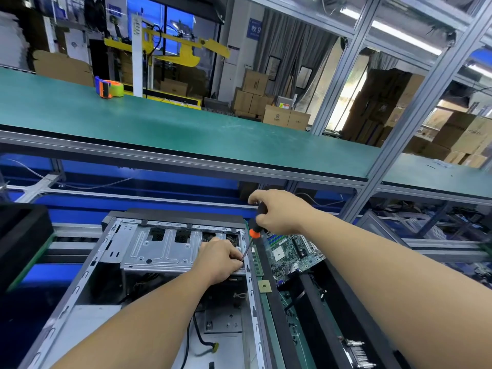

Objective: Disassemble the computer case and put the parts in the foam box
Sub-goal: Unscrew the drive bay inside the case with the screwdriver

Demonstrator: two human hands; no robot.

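An open computer case (87,275) lies on its side in front of me, its grey metal drive cage (157,249) at the far end. My right hand (277,211) grips the black-and-orange handle of a screwdriver (254,230), whose shaft slants down to the cage's right edge. My left hand (221,258) rests on the cage with its fingertips pinched around the screwdriver tip. To the right stands a black foam box (277,302) holding a green motherboard (292,251). A small CPU chip (265,286) lies on the box's rim.
Loose black cables (197,334) run inside the case. A heatsink (356,352) lies in the foam box near the bottom. Another black foam piece (21,235) sits at the left. A green shelf (186,129) above carries an orange tape dispenser (109,87). An aluminium post (415,115) rises at the right.
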